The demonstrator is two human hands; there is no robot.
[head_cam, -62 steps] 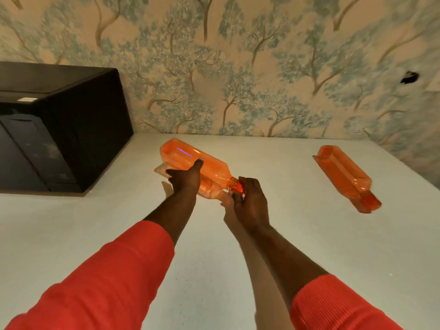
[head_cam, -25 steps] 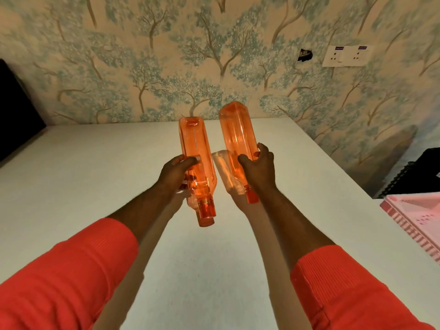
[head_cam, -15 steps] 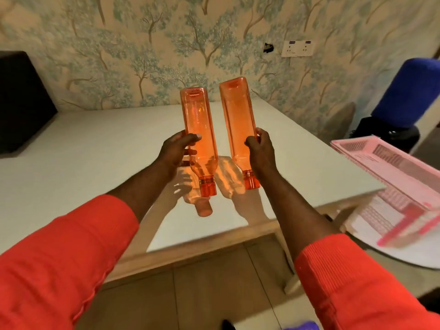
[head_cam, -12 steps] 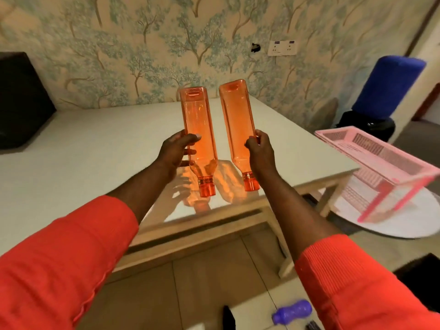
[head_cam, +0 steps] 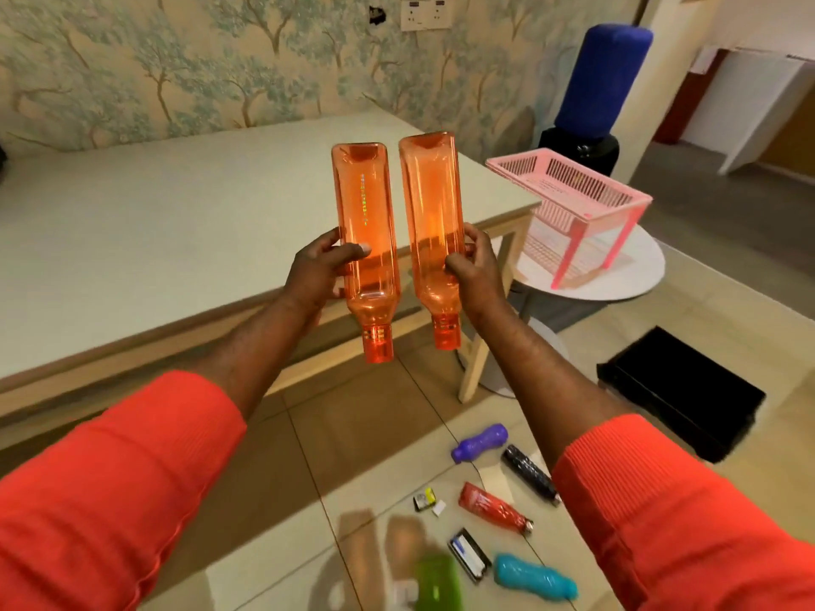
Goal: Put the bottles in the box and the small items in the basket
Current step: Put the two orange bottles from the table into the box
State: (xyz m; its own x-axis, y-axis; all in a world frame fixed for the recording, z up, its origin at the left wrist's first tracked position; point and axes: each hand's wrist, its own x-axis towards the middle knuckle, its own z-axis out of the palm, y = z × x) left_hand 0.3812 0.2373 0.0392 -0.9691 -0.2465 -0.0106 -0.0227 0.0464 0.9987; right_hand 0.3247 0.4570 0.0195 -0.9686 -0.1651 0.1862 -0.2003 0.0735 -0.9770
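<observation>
My left hand grips a clear orange bottle, held cap down in the air over the table's front edge. Beside it my right hand holds a second orange bottle the same way. A pink slatted basket stands on a round white table to the right. A black box lies on the floor at the right. On the floor below lie purple, black, red, teal and green bottles and small items.
The long white table runs along the patterned wall at the left. A blue water jug stands on a black dispenser behind the basket. The floor is tiled. A small yellow and black item lies among the bottles.
Both hands have carried the two orange bottles off the table while the view swung right and down. The basket, black box and floor items have come into sight.
</observation>
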